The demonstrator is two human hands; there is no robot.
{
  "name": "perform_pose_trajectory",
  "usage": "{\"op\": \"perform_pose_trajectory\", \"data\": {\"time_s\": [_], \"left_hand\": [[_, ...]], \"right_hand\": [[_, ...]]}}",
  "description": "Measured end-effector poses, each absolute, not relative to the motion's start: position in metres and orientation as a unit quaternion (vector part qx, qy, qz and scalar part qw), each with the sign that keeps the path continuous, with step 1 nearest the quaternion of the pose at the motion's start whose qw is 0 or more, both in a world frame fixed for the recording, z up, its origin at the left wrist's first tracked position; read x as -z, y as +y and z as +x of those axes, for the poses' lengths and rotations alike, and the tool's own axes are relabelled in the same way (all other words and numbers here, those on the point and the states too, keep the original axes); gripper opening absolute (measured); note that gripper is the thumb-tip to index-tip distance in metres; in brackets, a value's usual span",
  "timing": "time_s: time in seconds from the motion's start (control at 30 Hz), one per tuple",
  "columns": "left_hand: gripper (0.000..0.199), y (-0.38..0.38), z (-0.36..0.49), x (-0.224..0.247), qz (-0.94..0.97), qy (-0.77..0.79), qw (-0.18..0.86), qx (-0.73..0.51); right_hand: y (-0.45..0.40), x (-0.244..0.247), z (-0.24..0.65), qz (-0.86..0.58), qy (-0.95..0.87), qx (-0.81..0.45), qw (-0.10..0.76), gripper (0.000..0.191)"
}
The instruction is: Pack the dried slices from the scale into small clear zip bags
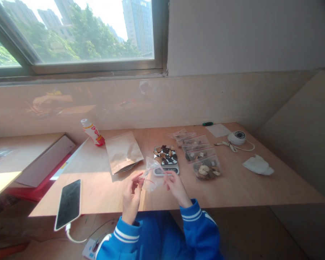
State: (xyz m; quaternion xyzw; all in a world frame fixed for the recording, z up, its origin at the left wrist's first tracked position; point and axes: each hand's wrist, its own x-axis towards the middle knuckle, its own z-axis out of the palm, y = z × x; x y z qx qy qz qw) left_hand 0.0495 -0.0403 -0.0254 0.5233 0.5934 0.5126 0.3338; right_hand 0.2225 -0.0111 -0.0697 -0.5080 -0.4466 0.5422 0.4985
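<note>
As I watch through the head camera, the left hand (132, 198) pinches the left side of a small clear plastic bag with a red seal line (151, 184) between thumb and fingers, and the right hand (177, 186) grips its right edge likewise. I see the bag raised above the near part of the pale wooden tabletop (233, 187), overlapping the front of a small white digital scale (176, 169) in my view; whether they touch, I can't tell. Dark and brown dried slices (166, 156) cover the scale's platform. To its right I have a row of clear red-lined bags of dried pieces (204, 169), partly overlapping. Left of the scale lies a flat brown paper pouch (124, 152), with a white-and-red plastic bottle (92, 132) just beside its far left corner.
</note>
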Motion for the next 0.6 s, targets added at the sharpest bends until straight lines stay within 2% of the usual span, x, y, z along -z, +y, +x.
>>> {"op": "perform_pose_trajectory", "data": {"time_s": [0.1, 0.23, 0.33, 0.43, 0.6], "left_hand": [[0.039, -0.04, 0.046, 0.023, 0.524, 0.601, 0.341, -0.498], [0.039, -0.04, 0.04, 0.023, 0.539, 0.593, 0.315, -0.508], [0.04, -0.038, 0.04, 0.022, 0.547, 0.609, 0.272, -0.505], [0.036, -0.033, 0.044, 0.02, 0.558, 0.621, 0.229, -0.501], [0.029, -0.021, 0.05, 0.027, 0.558, 0.587, 0.21, -0.548]], "right_hand": [[0.0, 0.071, 0.24, -0.483, -0.511, -0.533, 0.471, 0.045], [0.031, 0.074, 0.254, -0.599, -0.548, -0.268, 0.518, 0.046], [0.057, 0.085, 0.249, -0.657, -0.58, -0.119, 0.466, 0.056], [0.072, 0.098, 0.237, -0.679, -0.602, -0.075, 0.414, 0.064], [0.076, 0.11, 0.233, -0.684, -0.608, -0.075, 0.396, 0.051]]}}
